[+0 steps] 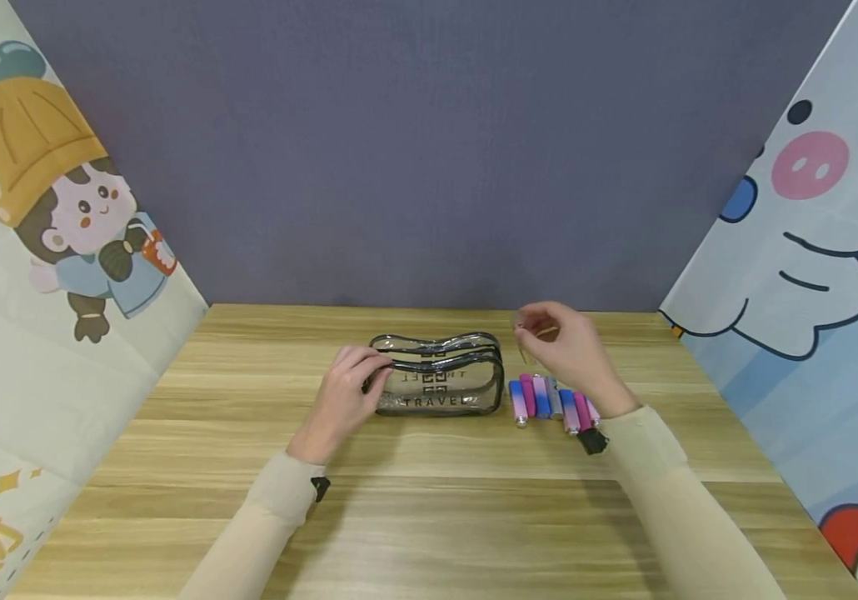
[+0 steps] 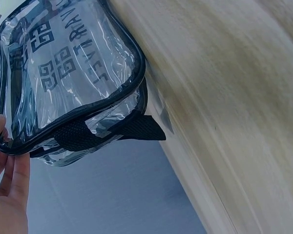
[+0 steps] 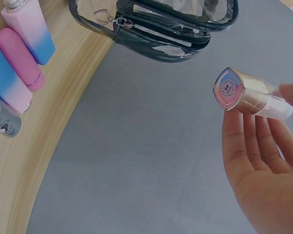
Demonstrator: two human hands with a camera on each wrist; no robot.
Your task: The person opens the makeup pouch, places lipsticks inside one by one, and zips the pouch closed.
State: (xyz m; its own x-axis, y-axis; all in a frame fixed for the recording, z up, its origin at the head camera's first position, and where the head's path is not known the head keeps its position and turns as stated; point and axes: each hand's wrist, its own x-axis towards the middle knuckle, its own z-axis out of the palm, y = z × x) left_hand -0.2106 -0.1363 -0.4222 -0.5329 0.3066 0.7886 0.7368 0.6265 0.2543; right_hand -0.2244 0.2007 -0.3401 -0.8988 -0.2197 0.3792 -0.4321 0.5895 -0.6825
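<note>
A clear plastic travel bag (image 1: pixel 440 392) with black piping and the word TRAVEL stands on the wooden table. My left hand (image 1: pixel 346 387) pinches its top left corner between thumb and fingers; the left wrist view shows the grip on the piping (image 2: pixel 7 148). My right hand (image 1: pixel 567 350), raised to the right of the bag, holds a shiny gold and silver lipstick tube (image 3: pixel 256 95) between thumb and fingers. The tube's end has a pinkish-blue label. In the right wrist view, the bag's zipper (image 3: pixel 161 35) has a ring pull (image 3: pixel 103 17) at one end.
Several lipstick-like tubes (image 1: pixel 541 397) in blue-pink, magenta and grey lie in a row right of the bag, below my right hand. A dark grey panel (image 1: pixel 429 158) stands behind the wooden table (image 1: pixel 429 517). Cartoon-printed sheets (image 1: pixel 796 275) flank both sides.
</note>
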